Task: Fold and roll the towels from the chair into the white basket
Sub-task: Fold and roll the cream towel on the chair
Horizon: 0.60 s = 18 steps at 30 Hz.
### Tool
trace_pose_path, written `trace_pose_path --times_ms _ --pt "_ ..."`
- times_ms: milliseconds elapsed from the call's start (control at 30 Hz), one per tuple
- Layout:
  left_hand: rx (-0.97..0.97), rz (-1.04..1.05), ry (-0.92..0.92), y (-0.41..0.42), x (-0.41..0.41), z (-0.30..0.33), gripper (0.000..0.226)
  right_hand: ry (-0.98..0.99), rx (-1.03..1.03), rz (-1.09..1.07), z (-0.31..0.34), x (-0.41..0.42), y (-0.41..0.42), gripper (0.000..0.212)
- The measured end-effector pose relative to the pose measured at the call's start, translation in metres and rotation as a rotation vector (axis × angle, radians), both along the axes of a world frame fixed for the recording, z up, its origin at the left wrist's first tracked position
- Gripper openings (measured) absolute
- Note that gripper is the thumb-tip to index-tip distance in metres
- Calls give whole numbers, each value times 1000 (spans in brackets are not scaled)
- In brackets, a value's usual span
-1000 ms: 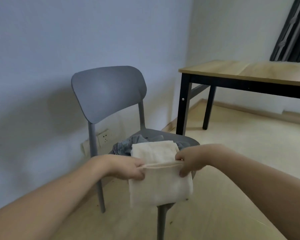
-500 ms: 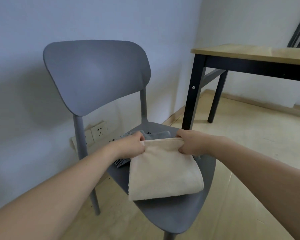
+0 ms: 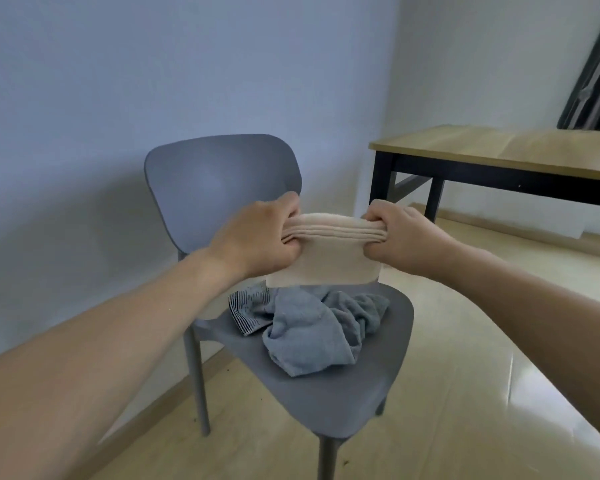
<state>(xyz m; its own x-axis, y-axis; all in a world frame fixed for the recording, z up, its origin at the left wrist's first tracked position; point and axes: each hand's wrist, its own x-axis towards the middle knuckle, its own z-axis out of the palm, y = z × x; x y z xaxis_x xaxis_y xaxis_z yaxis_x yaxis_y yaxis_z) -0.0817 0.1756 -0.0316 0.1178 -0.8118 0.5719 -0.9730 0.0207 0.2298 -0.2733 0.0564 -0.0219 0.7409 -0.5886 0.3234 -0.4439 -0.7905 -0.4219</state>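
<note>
Cream terry towel (image 3: 329, 258) layered | left hand (image 3: 257, 240), right hand (image 3: 400, 237) grip ends | crumpled grey-blue towel (image 3: 312, 327) on chair (image 3: 343, 403)

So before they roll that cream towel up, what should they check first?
1. Both ends held: left hand and right hand each grip the cream towel: ok.
2. Folded layers aligned at the top edge: ok.
3. Towel hangs clear of the grey towel on the chair: ok.
4. White basket in sight: not ok, none in view.
5. Grey towel folded: not ok, crumpled.
</note>
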Motion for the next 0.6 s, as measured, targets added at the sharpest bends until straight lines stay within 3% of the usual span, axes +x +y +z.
trace_pose_path --times_ms 67,233,367,467,533,600 --pt "124 13 -129 14 -9 -14 25 66 -52 12 -14 -10 8 20" --pt "651 -63 -379 51 -32 -93 30 537 24 122 -94 -35 39 22" --pt "673 -77 -412 59 -39 -124 33 583 101 174 -131 -40 49 34" --pt "680 -77 -327 54 -35 -123 22 531 159 141 -130 -40 41 34" --pt "718 -76 -170 47 -28 -120 11 520 199 137 -129 -38 33 25" --pt "774 -67 34 39 -20 -117 15 508 264 124 -127 -35 27 26"
